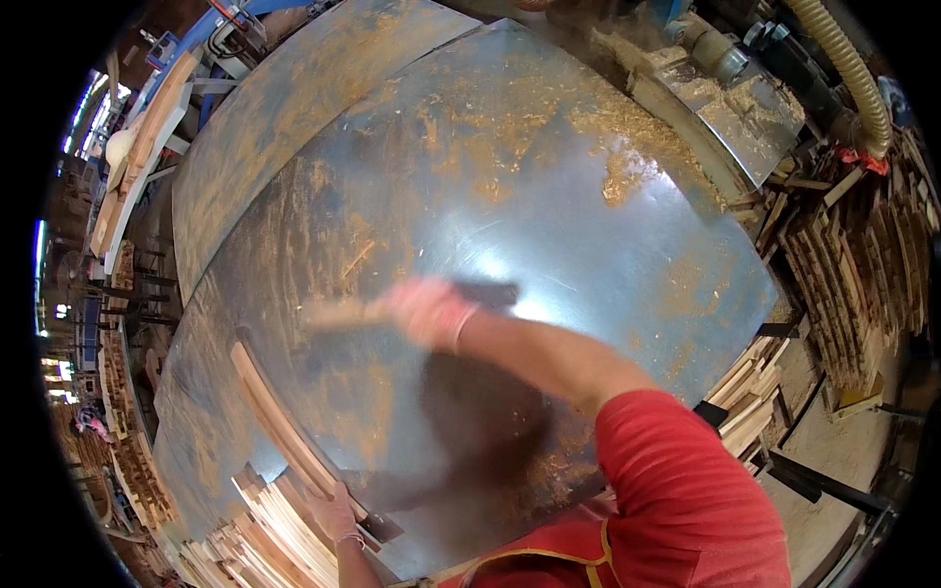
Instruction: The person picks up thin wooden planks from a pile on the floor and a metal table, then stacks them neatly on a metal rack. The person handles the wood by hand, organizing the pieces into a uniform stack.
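My right hand, in a pale pink glove and smeared by motion, is closed above the middle of the metal table. From it a blurred, light wooden piece sticks out to the left. A dark shape shows on the hand's other side; I cannot tell whether it belongs to the piece or is a shadow. Near the front edge my left hand, gloved alike, grips the near end of a long wooden strip that lies slanting on the table. Beside that hand is a stack of pale strips.
Sawdust lies in patches over the metal. More strips are stacked by the right edge. Farther right stand tall wood piles, below a ribbed hose and machinery. A conveyor-like frame runs along the far left.
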A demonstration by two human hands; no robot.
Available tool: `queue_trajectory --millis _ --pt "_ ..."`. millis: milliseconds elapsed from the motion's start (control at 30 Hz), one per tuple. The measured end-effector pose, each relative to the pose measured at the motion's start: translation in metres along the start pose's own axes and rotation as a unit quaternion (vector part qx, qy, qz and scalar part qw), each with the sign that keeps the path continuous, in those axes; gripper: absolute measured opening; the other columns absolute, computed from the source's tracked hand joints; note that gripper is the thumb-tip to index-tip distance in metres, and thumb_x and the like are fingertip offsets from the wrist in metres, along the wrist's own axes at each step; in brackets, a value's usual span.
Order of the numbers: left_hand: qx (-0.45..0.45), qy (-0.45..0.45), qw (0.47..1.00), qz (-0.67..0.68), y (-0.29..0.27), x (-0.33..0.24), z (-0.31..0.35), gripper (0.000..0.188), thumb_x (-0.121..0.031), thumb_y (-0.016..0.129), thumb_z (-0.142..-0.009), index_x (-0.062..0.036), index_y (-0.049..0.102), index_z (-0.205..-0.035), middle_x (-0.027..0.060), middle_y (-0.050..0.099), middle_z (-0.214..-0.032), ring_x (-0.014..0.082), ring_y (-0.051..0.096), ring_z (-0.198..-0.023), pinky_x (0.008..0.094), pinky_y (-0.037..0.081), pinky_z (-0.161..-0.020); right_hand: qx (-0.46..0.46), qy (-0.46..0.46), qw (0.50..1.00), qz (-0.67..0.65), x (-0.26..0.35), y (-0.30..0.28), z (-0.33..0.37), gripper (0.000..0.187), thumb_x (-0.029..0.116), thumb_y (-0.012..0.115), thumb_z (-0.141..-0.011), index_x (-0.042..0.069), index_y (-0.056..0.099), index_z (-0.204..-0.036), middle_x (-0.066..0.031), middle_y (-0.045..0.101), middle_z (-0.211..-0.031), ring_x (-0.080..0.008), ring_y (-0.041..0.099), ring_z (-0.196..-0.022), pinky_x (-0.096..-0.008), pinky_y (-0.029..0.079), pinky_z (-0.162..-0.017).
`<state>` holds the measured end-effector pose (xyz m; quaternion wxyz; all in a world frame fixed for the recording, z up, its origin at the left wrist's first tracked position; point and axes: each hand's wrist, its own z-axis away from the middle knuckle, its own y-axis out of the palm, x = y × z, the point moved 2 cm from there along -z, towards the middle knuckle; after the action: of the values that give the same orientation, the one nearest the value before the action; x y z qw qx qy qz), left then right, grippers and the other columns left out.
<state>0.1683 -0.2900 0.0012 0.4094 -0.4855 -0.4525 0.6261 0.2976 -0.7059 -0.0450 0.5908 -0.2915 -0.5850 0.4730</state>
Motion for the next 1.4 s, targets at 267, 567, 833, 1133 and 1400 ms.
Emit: queue_trajectory --millis 267,567,833,1133,1400 --pt "0.068 -0.095 0.991 0.058 -0.007 -0.035 -0.001 0.071 -0.025 0.071 -0.09 0.018 0.049 -0.141 0.0397 0.06 -0.134 0.0477 0.06 -0.127 0.0487 0.049 -0.111 -0.396 0.46 0.783 -0.137 -0.318 -0.128 0.181 0.045 0.03 0.063 -0.094 0.0 0.064 -0.126 -0.026 0.073 -0.109 -0.0353 0.073 -0.104 -0.043 0.057 -0.089" --pt "0.033 -0.119 0.992 0.034 -0.013 -0.055 0.012 0.069 -0.025 0.073 -0.09 0.0131 0.051 -0.143 0.0353 0.064 -0.132 0.046 0.064 -0.123 0.0481 0.052 -0.108 -0.53 0.486 0.411 -0.561 -0.251 -0.027 0.252 0.04 0.027 0.067 -0.099 -0.001 0.061 -0.127 -0.0128 0.07 -0.107 -0.02 0.071 -0.088 -0.0295 0.06 -0.064" --pt "-0.02 -0.032 0.998 0.052 -0.007 -0.039 -0.006 0.07 -0.024 0.074 -0.089 0.0063 0.052 -0.148 0.0308 0.065 -0.133 0.0445 0.063 -0.124 0.0477 0.052 -0.107 -0.478 0.371 0.59 -0.535 -0.267 -0.118 0.05 0.032 0.017 0.067 -0.092 -0.001 0.064 -0.119 -0.0105 0.07 -0.086 -0.0233 0.069 -0.072 -0.0376 0.053 -0.053" --pt "-0.025 -0.137 0.99 -0.01 0.005 -0.008 0.007 0.081 -0.046 0.072 -0.091 0.0119 0.051 -0.144 0.0335 0.067 -0.127 0.0431 0.068 -0.114 0.0496 0.055 -0.099 -0.458 0.369 0.562 -0.582 -0.231 -0.052 0.109 0.01 0.017 0.063 -0.096 0.008 0.06 -0.097 -0.0079 0.064 -0.077 -0.0186 0.062 -0.057 -0.037 0.054 -0.053" --pt "0.026 -0.168 0.981 0.097 0.019 0.054 -0.003 0.081 -0.04 0.072 -0.093 0.0097 0.044 -0.15 0.0325 0.065 -0.132 0.0431 0.067 -0.114 0.0494 0.056 -0.099 -0.287 0.293 0.782 -0.47 -0.16 -0.1 -0.002 0.063 0.039 0.074 -0.085 -0.004 0.061 -0.129 -0.021 0.073 -0.104 -0.0309 0.072 -0.084 -0.0387 0.056 -0.072"
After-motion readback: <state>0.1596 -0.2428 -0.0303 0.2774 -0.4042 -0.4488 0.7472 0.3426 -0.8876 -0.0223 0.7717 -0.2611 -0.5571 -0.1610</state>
